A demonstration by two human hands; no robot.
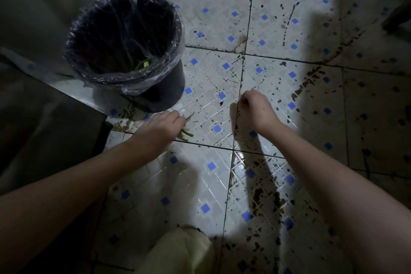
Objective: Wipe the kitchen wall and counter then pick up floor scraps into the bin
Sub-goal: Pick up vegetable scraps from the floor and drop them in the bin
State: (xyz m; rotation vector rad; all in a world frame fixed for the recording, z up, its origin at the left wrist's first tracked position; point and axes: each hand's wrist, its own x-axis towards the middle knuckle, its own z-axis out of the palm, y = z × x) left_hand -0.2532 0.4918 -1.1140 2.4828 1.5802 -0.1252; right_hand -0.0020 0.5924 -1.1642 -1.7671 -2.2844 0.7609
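Observation:
A black bin (169,87) lined with a clear plastic bag stands on the tiled floor at the upper left, with a few green scraps inside. Just below it, my left hand (162,127) reaches down over thin green vegetable scraps (186,132) on the floor, fingers closed around some of them. My right hand (255,109) hovers over the tiles to the right of the bin, fingers curled in a loose fist with nothing visible in it.
The white floor tiles (278,29) carry blue squares and many dark worn patches. A dark cabinet or appliance corner (51,127) juts in at the left. My pale trouser knee (184,251) shows at the bottom. A dark object (398,18) sits at the far right edge.

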